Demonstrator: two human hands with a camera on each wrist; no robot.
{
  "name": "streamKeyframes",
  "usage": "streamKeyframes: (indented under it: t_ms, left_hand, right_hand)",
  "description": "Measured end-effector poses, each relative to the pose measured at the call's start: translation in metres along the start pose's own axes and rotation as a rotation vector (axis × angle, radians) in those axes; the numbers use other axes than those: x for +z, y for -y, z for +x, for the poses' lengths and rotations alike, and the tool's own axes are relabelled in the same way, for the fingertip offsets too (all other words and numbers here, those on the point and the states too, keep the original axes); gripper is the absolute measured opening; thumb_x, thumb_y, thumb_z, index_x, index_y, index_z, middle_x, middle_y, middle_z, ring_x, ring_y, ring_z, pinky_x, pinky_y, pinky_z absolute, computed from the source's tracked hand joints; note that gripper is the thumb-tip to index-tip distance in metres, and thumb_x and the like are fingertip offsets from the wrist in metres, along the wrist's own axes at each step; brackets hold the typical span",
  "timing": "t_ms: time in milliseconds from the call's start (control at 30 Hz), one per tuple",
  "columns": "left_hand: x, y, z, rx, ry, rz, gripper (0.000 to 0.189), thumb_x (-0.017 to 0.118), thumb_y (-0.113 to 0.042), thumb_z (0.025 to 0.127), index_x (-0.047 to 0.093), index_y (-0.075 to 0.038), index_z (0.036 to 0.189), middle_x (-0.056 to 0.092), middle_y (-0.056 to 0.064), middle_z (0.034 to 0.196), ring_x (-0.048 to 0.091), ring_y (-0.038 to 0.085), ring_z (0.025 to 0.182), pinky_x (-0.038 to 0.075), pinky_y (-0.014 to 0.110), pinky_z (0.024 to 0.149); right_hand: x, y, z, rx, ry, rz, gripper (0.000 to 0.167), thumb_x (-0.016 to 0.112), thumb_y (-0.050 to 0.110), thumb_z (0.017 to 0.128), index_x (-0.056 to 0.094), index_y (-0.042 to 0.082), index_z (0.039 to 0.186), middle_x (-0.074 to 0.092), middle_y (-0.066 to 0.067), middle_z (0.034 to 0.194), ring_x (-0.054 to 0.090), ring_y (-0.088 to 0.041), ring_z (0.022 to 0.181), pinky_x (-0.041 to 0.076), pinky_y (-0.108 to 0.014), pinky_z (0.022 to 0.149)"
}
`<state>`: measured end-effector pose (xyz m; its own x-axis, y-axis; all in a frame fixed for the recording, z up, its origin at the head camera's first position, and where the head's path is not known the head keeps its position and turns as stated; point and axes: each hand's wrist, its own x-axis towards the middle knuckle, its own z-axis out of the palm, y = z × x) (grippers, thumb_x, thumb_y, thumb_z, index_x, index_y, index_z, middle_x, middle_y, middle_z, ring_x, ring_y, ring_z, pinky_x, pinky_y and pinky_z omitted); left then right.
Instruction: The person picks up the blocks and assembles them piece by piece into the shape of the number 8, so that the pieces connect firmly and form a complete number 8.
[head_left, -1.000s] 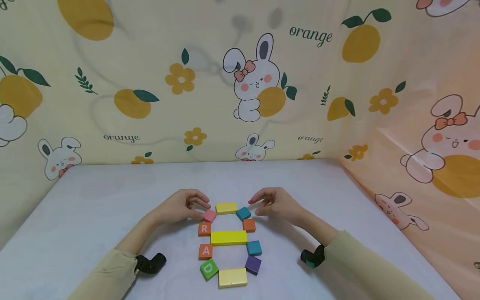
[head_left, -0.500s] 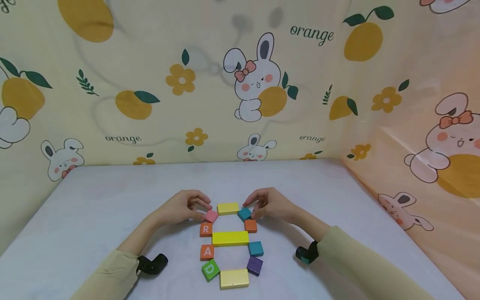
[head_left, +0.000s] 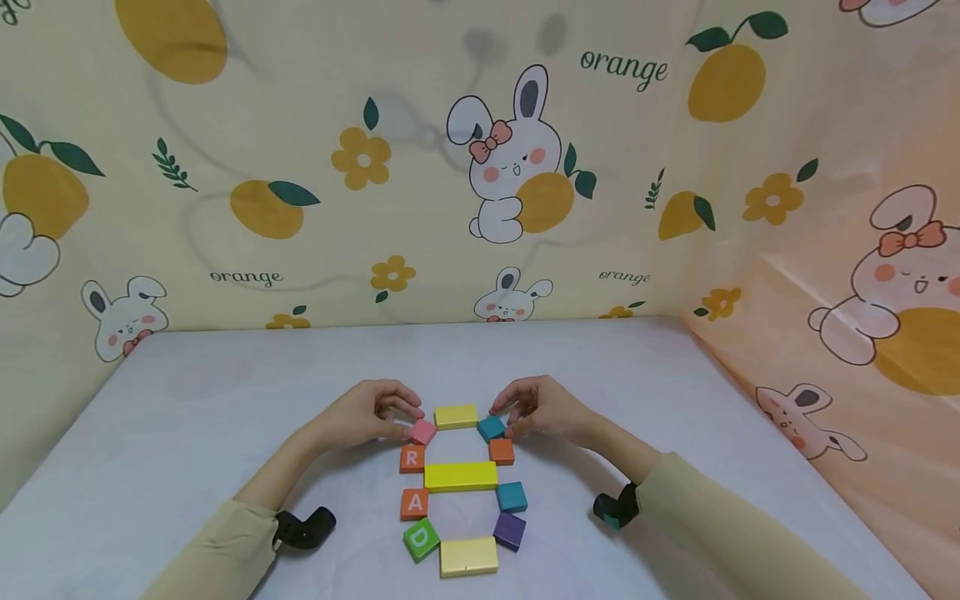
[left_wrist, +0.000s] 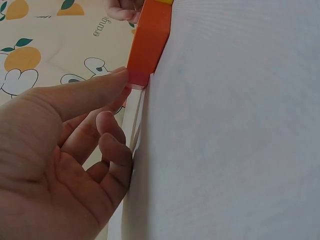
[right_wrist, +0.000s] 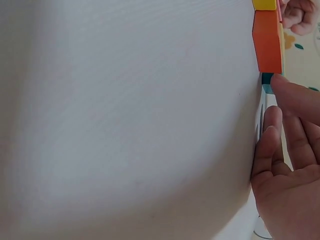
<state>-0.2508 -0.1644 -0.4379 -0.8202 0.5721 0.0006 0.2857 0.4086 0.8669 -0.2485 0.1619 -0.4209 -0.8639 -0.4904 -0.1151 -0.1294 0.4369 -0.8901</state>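
Note:
My left hand [head_left: 366, 414] pinches a small pink block [head_left: 422, 432] at the upper left of a ring of wooden blocks. In the left wrist view its thumb lies against the pink block [left_wrist: 138, 80], behind an orange block [left_wrist: 150, 37]. Across the ring, my right hand [head_left: 546, 410] holds a teal block [head_left: 491, 428] between thumb and finger at the upper right. The right wrist view shows that thumb on the teal block [right_wrist: 268, 83], beyond an orange block [right_wrist: 268, 42]. Between both hands lies a pale yellow block [head_left: 456, 417].
Below are orange R [head_left: 412, 459] and A [head_left: 414, 504] blocks, a green D block [head_left: 422, 541], a long yellow block [head_left: 461, 477], a plain orange block [head_left: 502, 452], another teal block [head_left: 512, 497], a purple block [head_left: 510, 532] and a cream block [head_left: 468, 557] on the white table [head_left: 225, 433].
My right hand has come left from beside the upper teal block and taken hold of it. That block has turned and shifted slightly. My left hand stays at the pink block.

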Motion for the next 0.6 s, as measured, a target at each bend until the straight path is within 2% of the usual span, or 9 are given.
streamKeyframes:
  t_ms: [333, 500, 600]
  left_hand:
    - [-0.0006, -0.0015, -0.0017, -0.014, -0.006, -0.006, 0.037, 0.078, -0.008, 0.084, 0.063, -0.006, 0.118, 0.07, 0.001, 0.107, 0.055, 0.022, 0.073, 0.046, 0.03, 0.068]
    - [-0.002, 0.0019, -0.0011, -0.017, -0.01, -0.028, 0.039, 0.078, -0.015, 0.085, 0.062, -0.007, 0.12, 0.07, 0.0, 0.11, 0.058, 0.023, 0.077, 0.047, 0.03, 0.07]
    - [-0.0037, 0.0011, -0.0014, -0.028, -0.023, -0.039, 0.036, 0.075, -0.018, 0.089, 0.062, -0.007, 0.121, 0.07, -0.001, 0.11, 0.061, 0.023, 0.081, 0.049, 0.031, 0.068]
  right_hand:
    - [-0.0006, -0.0033, 0.0024, -0.005, 0.001, 0.007, 0.033, 0.077, -0.008, 0.078, 0.071, 0.006, 0.107, 0.07, -0.008, 0.104, 0.061, -0.029, 0.08, 0.052, -0.028, 0.072]
    - [-0.0016, -0.0052, 0.0014, -0.005, -0.005, 0.021, 0.035, 0.079, -0.007, 0.077, 0.07, 0.006, 0.108, 0.07, -0.008, 0.105, 0.06, -0.029, 0.082, 0.053, -0.029, 0.073]
    - [-0.0038, -0.0057, -0.0005, -0.017, -0.003, 0.037, 0.034, 0.076, -0.007, 0.079, 0.069, 0.004, 0.111, 0.07, -0.01, 0.107, 0.061, -0.031, 0.084, 0.053, -0.03, 0.076]
